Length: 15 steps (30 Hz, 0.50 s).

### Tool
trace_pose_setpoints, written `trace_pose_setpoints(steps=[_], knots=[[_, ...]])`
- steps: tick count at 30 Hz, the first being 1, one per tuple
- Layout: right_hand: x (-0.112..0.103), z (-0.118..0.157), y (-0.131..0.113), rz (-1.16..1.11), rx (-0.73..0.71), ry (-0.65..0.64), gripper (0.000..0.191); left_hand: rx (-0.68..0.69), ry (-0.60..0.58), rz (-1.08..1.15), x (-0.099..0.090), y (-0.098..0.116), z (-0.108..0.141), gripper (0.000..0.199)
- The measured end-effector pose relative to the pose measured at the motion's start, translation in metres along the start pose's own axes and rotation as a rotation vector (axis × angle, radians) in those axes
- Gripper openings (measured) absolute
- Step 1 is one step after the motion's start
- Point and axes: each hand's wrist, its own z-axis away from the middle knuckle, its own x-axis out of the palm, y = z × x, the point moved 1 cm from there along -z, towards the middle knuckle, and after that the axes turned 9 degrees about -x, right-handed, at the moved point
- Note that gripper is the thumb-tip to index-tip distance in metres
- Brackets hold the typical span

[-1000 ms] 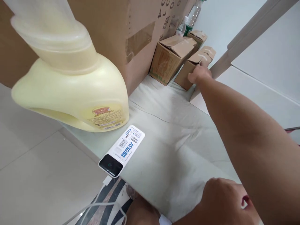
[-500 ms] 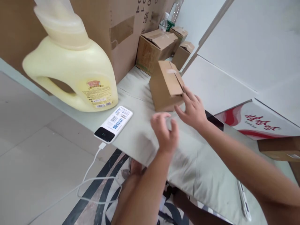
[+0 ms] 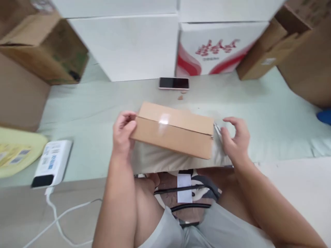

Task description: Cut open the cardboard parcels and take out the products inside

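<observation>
A brown cardboard box [image 3: 173, 132] with a strip of clear tape across its top seam sits in front of me, slightly tilted. My left hand [image 3: 123, 132] grips its left end, thumb on top and fingers curled behind. Off the box's right end is my right hand [image 3: 236, 137], with thumb and forefinger apart in a curve and nothing between them. A thin silvery tool [image 3: 218, 130] lies between the box and that hand, partly hidden and blurred.
Behind the box lies a black-screened phone [image 3: 174, 83]. A white power bank [image 3: 53, 162] with a cable and a yellow jug [image 3: 20, 151] stand left. Cardboard boxes [image 3: 51, 48] and a red-and-white carton [image 3: 214, 51] line the back.
The view has swung to the right. The box is now in front of me with my left hand on it; my right hand has come off the box.
</observation>
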Motion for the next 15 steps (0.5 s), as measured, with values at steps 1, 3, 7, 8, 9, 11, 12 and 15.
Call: trace_pose_setpoints(steps=[1,3,7,8,9,11,12,15], knots=[[-0.002,-0.007,0.008,0.026,0.018,-0.006,0.035,-0.034,-0.044,0.046,0.008,-0.001,-0.007,0.045],[-0.002,-0.017,0.024,0.067,0.045,-0.101,0.041,-0.04,-0.117,0.136,0.023,0.002,-0.017,0.047],[0.002,-0.016,0.047,0.123,0.04,-0.334,0.049,-0.098,-0.15,0.303,0.059,0.014,-0.021,0.061],[0.002,-0.014,0.051,0.114,0.047,-0.36,0.047,-0.124,-0.157,0.33,0.069,0.015,-0.018,0.064],[0.0,-0.013,0.054,0.088,0.063,-0.37,0.046,-0.141,-0.168,0.342,0.077,0.015,-0.016,0.065],[-0.004,-0.013,0.059,-0.003,0.109,-0.323,0.047,-0.146,-0.191,0.335,0.089,0.013,-0.01,0.062],[-0.007,-0.014,0.06,-0.067,0.135,-0.262,0.048,-0.143,-0.19,0.326,0.092,0.011,-0.006,0.061],[-0.014,-0.02,0.063,-0.327,0.193,0.0,0.049,-0.117,-0.146,0.312,0.096,0.004,0.004,0.06]])
